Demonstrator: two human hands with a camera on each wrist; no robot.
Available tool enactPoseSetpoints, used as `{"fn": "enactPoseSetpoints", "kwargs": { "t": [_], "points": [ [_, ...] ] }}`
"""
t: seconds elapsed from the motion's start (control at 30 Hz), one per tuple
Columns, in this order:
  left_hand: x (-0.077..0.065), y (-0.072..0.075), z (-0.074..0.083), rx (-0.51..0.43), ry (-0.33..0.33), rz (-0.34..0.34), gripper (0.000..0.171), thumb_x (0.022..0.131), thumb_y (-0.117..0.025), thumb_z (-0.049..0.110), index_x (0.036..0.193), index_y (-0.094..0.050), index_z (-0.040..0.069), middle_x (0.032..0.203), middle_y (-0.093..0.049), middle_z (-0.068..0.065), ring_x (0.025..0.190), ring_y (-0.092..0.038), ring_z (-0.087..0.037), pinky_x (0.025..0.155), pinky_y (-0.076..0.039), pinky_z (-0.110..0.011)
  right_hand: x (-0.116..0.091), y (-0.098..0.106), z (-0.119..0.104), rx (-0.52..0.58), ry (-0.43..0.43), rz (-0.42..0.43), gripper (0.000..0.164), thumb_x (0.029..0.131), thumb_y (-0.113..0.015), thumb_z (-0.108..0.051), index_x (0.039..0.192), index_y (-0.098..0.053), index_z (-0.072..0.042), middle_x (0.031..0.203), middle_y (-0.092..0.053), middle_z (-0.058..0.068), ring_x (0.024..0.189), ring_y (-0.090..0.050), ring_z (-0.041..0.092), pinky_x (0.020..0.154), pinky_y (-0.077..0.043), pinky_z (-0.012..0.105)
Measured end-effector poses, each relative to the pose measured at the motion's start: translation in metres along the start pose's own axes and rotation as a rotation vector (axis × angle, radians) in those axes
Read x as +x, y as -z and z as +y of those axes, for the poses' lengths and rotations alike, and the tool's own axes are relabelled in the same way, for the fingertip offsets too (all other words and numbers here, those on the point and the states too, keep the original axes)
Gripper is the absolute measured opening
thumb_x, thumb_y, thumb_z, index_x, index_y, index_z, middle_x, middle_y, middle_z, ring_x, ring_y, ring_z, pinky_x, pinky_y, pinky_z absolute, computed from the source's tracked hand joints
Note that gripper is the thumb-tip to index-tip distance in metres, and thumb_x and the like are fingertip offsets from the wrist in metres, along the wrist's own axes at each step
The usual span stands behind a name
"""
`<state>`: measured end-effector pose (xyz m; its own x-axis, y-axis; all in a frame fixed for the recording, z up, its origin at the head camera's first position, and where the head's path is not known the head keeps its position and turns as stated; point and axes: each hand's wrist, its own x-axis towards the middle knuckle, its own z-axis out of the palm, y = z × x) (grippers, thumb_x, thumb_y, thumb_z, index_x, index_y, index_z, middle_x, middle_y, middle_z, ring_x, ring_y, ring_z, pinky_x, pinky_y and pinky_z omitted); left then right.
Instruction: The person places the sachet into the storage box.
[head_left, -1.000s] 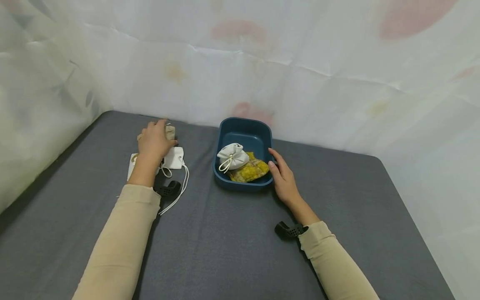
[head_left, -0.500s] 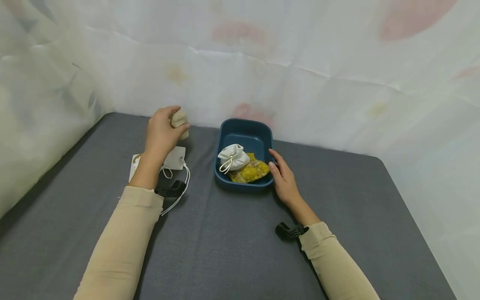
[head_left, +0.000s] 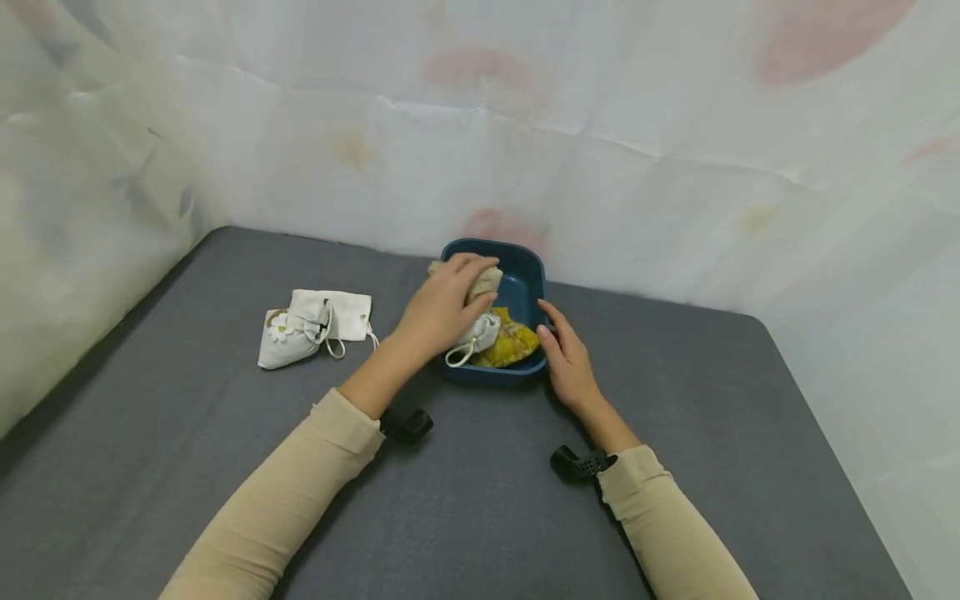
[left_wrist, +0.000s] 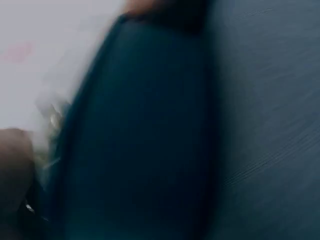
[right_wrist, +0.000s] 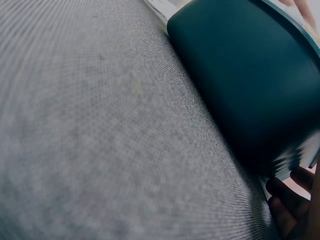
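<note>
My left hand (head_left: 437,310) grips a beige drawstring pouch (head_left: 486,283) over the left side of a dark blue bin (head_left: 497,377). Below the hand, a whitish-grey drawstring pouch (head_left: 486,332) and a mustard-yellow patterned pouch (head_left: 513,340) lie in the bin, the grey one partly covered. My right hand (head_left: 570,362) rests against the bin's right wall with fingers extended. In the right wrist view, its fingertips (right_wrist: 287,197) are beside the bin (right_wrist: 240,75). Motion blurs the left wrist view, where the bin's wall (left_wrist: 140,130) fills the middle.
Left of the bin, a grey pouch with a white flower (head_left: 288,337) lies on the dark grey tabletop (head_left: 465,500), overlapping a flat white pouch (head_left: 351,315) with cords. A pale printed sheet (head_left: 600,167) hangs behind the table's back edge.
My left hand has lifted the beige pouch from the table's back left and carried it right, over the bin. The flowered pouch is now uncovered. My right hand has stayed at the bin.
</note>
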<state>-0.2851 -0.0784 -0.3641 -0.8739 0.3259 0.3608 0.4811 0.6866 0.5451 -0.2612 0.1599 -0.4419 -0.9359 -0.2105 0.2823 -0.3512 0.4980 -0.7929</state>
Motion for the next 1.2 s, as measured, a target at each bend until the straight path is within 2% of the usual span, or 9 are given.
{"fn": "enactPoseSetpoints", "kwargs": {
  "t": [0.1,0.17,0.27,0.37,0.57,0.77,0.97,1.13,1.2],
  "points": [
    [-0.003,-0.015,0.002,0.057,-0.025,-0.114,0.052,0.107,-0.049,0.041,0.154,-0.043,0.021,0.157,-0.042,-0.012,0.141,-0.047,-0.034,0.114,-0.042,-0.057,0.001,-0.001,-0.001,-0.002,0.001,0.000,0.050,0.111,-0.039,-0.031,0.158,-0.037,-0.015,0.161,-0.040,0.009,0.132,-0.054,0.036,0.110,-0.044,0.057],
    [-0.004,-0.020,0.002,0.060,-0.009,-0.136,0.053,0.107,-0.048,0.043,0.155,-0.042,0.022,0.161,-0.037,-0.012,0.145,-0.043,-0.036,0.116,-0.038,-0.060,0.002,-0.001,-0.002,-0.003,0.000,0.000,0.050,0.111,-0.039,-0.031,0.157,-0.037,-0.015,0.161,-0.040,0.009,0.133,-0.054,0.035,0.111,-0.044,0.057],
    [-0.004,-0.020,-0.001,0.034,0.029,-0.135,0.057,0.104,-0.052,0.045,0.156,-0.040,0.024,0.166,-0.029,-0.011,0.150,-0.035,-0.038,0.117,-0.035,-0.063,0.002,-0.001,-0.003,-0.007,-0.007,0.000,0.050,0.111,-0.038,-0.032,0.157,-0.037,-0.015,0.161,-0.040,0.009,0.135,-0.052,0.035,0.113,-0.042,0.057],
    [-0.003,-0.018,-0.003,0.015,0.056,-0.144,0.061,0.103,-0.056,0.047,0.157,-0.038,0.025,0.169,-0.022,-0.011,0.153,-0.029,-0.038,0.116,-0.037,-0.063,0.002,-0.001,-0.003,-0.012,-0.011,0.001,0.050,0.111,-0.038,-0.032,0.157,-0.037,-0.015,0.161,-0.040,0.009,0.136,-0.051,0.035,0.113,-0.042,0.058],
    [-0.005,-0.008,-0.007,0.047,0.049,-0.104,0.069,0.098,-0.064,0.048,0.157,-0.037,0.026,0.169,-0.023,-0.009,0.153,-0.030,-0.035,0.112,-0.043,-0.060,0.003,-0.004,-0.003,-0.009,-0.003,0.000,0.050,0.110,-0.038,-0.032,0.157,-0.037,-0.015,0.162,-0.039,0.009,0.136,-0.051,0.036,0.112,-0.042,0.058],
    [-0.004,0.019,-0.014,0.045,0.095,-0.106,0.075,0.097,-0.064,0.051,0.160,-0.032,0.025,0.169,-0.021,-0.007,0.152,-0.031,-0.038,0.112,-0.040,-0.064,0.004,-0.006,-0.004,-0.003,0.004,-0.002,0.049,0.110,-0.039,-0.031,0.158,-0.037,-0.017,0.162,-0.038,0.009,0.138,-0.049,0.035,0.113,-0.041,0.058],
    [-0.007,0.058,-0.036,0.101,0.200,-0.135,0.089,0.092,-0.065,0.060,0.163,-0.022,0.027,0.171,-0.013,-0.012,0.153,-0.026,-0.044,0.115,-0.032,-0.068,0.003,-0.006,-0.002,0.006,0.021,-0.002,0.049,0.110,-0.039,-0.030,0.158,-0.037,-0.017,0.163,-0.038,0.010,0.138,-0.050,0.036,0.113,-0.041,0.058],
    [-0.021,0.105,-0.070,0.151,0.256,-0.298,0.106,0.084,-0.078,0.055,0.164,-0.014,0.027,0.170,-0.011,-0.018,0.153,-0.017,-0.049,0.116,-0.016,-0.075,0.002,-0.006,0.000,0.004,0.023,0.005,0.049,0.110,-0.040,-0.029,0.157,-0.037,-0.015,0.162,-0.038,0.010,0.138,-0.050,0.037,0.113,-0.040,0.059],
    [-0.031,0.122,-0.086,0.135,0.272,-0.361,0.115,0.079,-0.084,0.050,0.165,-0.012,0.024,0.169,-0.012,-0.021,0.154,-0.015,-0.049,0.116,-0.015,-0.076,0.003,-0.006,0.000,0.002,0.022,0.003,0.049,0.110,-0.040,-0.030,0.157,-0.037,-0.015,0.162,-0.038,0.010,0.139,-0.048,0.037,0.114,-0.039,0.059]
  ]
}}
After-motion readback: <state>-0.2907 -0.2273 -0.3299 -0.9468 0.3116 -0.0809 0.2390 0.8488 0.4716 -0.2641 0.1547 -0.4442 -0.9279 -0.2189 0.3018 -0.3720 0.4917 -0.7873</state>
